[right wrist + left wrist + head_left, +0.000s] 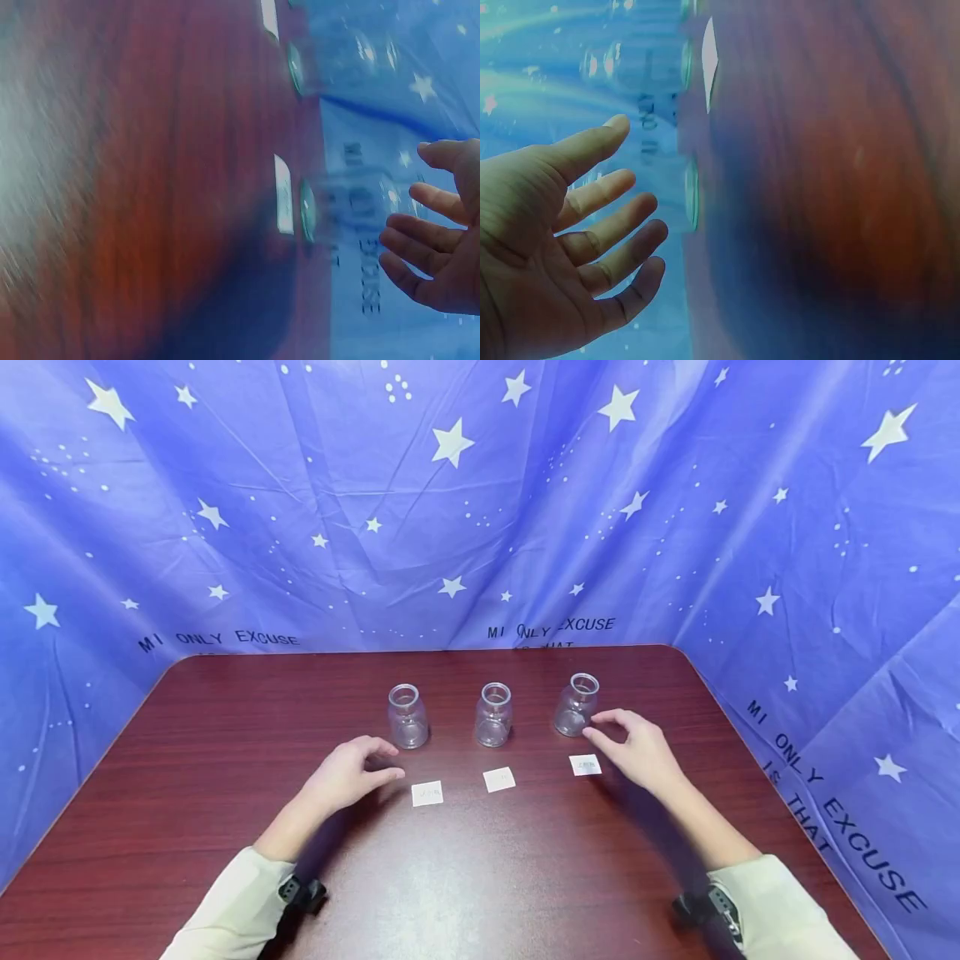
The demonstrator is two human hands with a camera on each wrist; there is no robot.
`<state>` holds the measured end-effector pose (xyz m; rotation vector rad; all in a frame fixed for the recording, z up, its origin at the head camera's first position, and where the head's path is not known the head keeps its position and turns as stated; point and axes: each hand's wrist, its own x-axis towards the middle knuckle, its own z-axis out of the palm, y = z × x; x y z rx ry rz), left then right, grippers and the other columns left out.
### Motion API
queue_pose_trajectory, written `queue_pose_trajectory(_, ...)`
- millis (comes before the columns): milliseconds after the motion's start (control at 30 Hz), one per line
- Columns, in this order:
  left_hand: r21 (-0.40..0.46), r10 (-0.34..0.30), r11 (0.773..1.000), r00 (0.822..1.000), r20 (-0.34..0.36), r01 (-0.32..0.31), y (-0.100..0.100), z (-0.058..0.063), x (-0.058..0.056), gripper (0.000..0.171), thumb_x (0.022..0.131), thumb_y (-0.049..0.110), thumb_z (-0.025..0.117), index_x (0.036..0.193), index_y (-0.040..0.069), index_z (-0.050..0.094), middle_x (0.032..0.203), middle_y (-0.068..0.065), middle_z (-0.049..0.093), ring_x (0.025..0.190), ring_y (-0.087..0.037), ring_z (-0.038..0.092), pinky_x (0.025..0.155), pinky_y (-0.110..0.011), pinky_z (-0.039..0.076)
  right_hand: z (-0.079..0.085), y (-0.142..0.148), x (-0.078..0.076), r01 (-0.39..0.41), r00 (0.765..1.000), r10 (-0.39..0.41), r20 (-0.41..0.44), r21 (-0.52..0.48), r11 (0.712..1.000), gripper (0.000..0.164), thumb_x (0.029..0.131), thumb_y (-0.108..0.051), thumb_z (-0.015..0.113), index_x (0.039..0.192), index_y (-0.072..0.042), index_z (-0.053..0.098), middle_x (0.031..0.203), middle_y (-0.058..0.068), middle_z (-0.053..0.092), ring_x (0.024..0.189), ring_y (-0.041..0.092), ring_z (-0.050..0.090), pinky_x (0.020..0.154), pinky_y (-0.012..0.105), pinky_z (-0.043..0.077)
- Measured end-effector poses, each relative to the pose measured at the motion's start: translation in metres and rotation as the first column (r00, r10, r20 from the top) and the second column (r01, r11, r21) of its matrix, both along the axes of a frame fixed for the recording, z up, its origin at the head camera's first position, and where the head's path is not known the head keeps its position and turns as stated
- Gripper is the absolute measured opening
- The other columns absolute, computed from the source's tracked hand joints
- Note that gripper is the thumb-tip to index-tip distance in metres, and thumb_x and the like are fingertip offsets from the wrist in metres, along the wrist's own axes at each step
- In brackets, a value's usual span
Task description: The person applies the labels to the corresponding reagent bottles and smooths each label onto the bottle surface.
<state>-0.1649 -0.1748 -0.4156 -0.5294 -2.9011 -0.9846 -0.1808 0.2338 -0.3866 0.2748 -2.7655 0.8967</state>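
Three clear glass jars without lids stand in a row on the table: a left jar [408, 722], a middle jar [493, 720] and a right jar [576, 710]. In the head view my left hand [348, 774] is just in front of the left jar, fingers relaxed and spread, holding nothing. My right hand [636, 747] is beside the right jar, its fingertips right at the glass. Both wrist views show the left hand [577, 240] and right hand [439, 232] with loosely bent, parted fingers. White paper labels with writing lie before the jars: left [427, 793], middle [499, 778], right [585, 765].
The dark red wooden table [450, 893] reaches back to a blue curtain [337, 468] printed with stars and words. The curtain also hangs along both sides. Black wrist straps [300, 893] sit at the light sleeves.
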Motion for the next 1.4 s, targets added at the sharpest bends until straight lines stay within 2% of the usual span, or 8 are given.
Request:
queue_pose_trajectory(133,-0.034,-0.041,0.999,0.999,0.008,0.041,0.010,-0.004,0.003,0.027,0.079,0.027,0.074,0.098,0.010,0.067,0.094,-0.002,0.067,0.090,-0.018,0.063,0.082,-0.037,0.049,-0.008,-0.019,0.004,-0.066,0.998,0.066,0.017,-0.013,0.998,0.029,0.084,-0.028,0.068,0.104,-0.008,0.067,0.103,0.009,0.069,0.096,0.026,0.064,0.082,0.043,0.048)
queue_pose_trajectory(267,-0.043,-0.063,0.997,0.996,0.060,0.066,0.018,-0.006,0.006,0.022,0.077,0.022,0.075,0.095,0.011,0.067,0.087,0.000,0.064,0.080,-0.013,0.060,0.074,-0.030,0.047,-0.017,-0.041,0.007,-0.146,0.989,0.147,0.024,-0.034,0.989,0.027,0.082,-0.027,0.071,0.103,-0.010,0.068,0.099,0.005,0.070,0.082,0.020,0.064,0.074,0.037,0.051)
queue_pose_trajectory(333,-0.050,-0.070,0.996,0.995,0.076,0.074,0.022,-0.006,0.007,0.022,0.076,0.019,0.075,0.094,0.011,0.067,0.084,0.000,0.062,0.077,-0.012,0.059,0.071,-0.027,0.046,-0.021,-0.051,0.009,-0.192,0.981,0.193,0.025,-0.043,0.981,0.027,0.081,-0.027,0.072,0.103,-0.011,0.067,0.098,0.004,0.070,0.081,0.018,0.064,0.074,0.035,0.051)
queue_pose_trajectory(467,-0.090,-0.098,0.991,0.994,0.048,0.102,0.027,-0.008,0.008,0.023,0.072,0.017,0.078,0.091,0.010,0.067,0.083,0.000,0.061,0.077,-0.012,0.057,0.070,-0.026,0.046,-0.027,-0.071,0.012,-0.276,0.961,0.277,0.022,-0.055,0.960,0.026,0.081,-0.024,0.072,0.102,-0.008,0.067,0.096,0.005,0.069,0.086,0.016,0.064,0.075,0.033,0.052)
queue_pose_trajectory(633,-0.132,-0.129,0.982,0.991,0.028,0.132,0.031,-0.010,0.009,0.025,0.071,0.019,0.079,0.089,0.009,0.066,0.082,0.001,0.061,0.076,-0.012,0.056,0.069,-0.025,0.045,-0.032,-0.092,0.015,-0.349,0.935,0.352,0.041,-0.065,0.935,0.024,0.082,-0.020,0.071,0.102,-0.007,0.067,0.092,0.005,0.067,0.084,0.018,0.062,0.074,0.029,0.051)
queue_pose_trajectory(833,-0.157,-0.117,0.980,0.993,0.023,0.119,0.033,-0.009,0.010,0.025,0.069,0.017,0.080,0.088,0.008,0.066,0.080,0.001,0.060,0.073,-0.011,0.054,0.067,-0.024,0.044,-0.034,-0.115,0.019,-0.402,0.913,0.403,0.067,-0.020,0.915,0.026,0.083,-0.026,0.069,0.104,-0.011,0.066,0.099,0.001,0.068,0.084,0.015,0.061,0.074,0.026,0.049)
queue_pose_trajectory(1067,-0.184,-0.090,0.978,0.995,0.032,0.094,0.035,-0.007,0.011,0.023,0.068,0.016,0.080,0.085,0.009,0.067,0.079,0.001,0.060,0.075,-0.012,0.056,0.070,-0.027,0.046,-0.039,-0.140,0.021,-0.478,0.877,0.476,0.062,0.022,0.878,0.026,0.084,-0.027,0.069,0.103,-0.010,0.066,0.095,0.001,0.066,0.087,0.013,0.062,0.078,0.026,0.050)
queue_pose_trajectory(1400,-0.212,-0.107,0.971,0.994,0.024,0.110,0.034,-0.008,0.010,0.018,0.068,0.017,0.079,0.080,0.010,0.068,0.076,0.003,0.057,0.070,-0.010,0.051,0.065,-0.023,0.043,-0.044,-0.168,0.021,-0.510,0.860,0.505,0.070,0.134,0.850,0.025,0.081,-0.028,0.072,0.099,-0.011,0.067,0.087,-0.002,0.062,0.080,0.008,0.057,0.074,0.021,0.048)
